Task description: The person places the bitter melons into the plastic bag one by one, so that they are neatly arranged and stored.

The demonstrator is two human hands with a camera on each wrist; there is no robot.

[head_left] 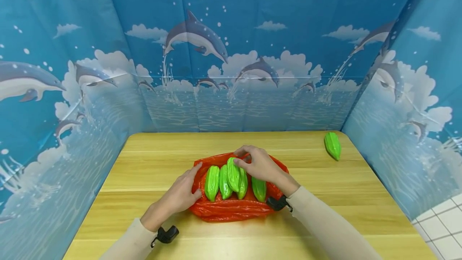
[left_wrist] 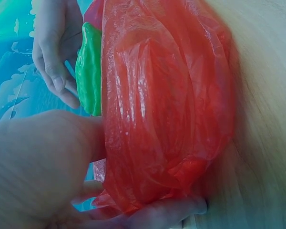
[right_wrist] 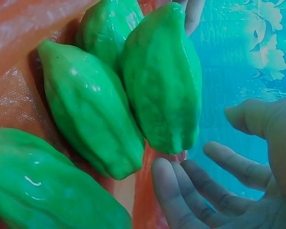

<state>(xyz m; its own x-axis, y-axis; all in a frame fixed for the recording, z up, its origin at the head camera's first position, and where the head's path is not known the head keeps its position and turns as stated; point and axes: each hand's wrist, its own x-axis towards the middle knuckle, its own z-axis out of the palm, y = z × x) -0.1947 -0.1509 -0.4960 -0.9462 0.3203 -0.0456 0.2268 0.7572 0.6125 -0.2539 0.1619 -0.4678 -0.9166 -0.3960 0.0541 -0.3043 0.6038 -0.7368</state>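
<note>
A red plastic bag (head_left: 234,210) lies spread open on the table with several green ridged fruits (head_left: 211,183) in it, side by side. One fruit (head_left: 233,174) rests on top of the others. At the bag's left side, my left hand (head_left: 179,191) holds its edge, the thumb inside and the fingers outside along the wall (left_wrist: 167,119). My right hand (head_left: 261,166) hovers over the bag beside the top fruit, its fingers spread. In the right wrist view a gap shows between those fingers (right_wrist: 164,183) and the nearest fruit (right_wrist: 163,81).
Another green fruit (head_left: 332,146) lies alone at the table's far right corner. The wooden table (head_left: 144,171) is bordered by blue dolphin-print curtains (head_left: 231,103) behind and at both sides. White tiles (head_left: 442,220) show at the lower right.
</note>
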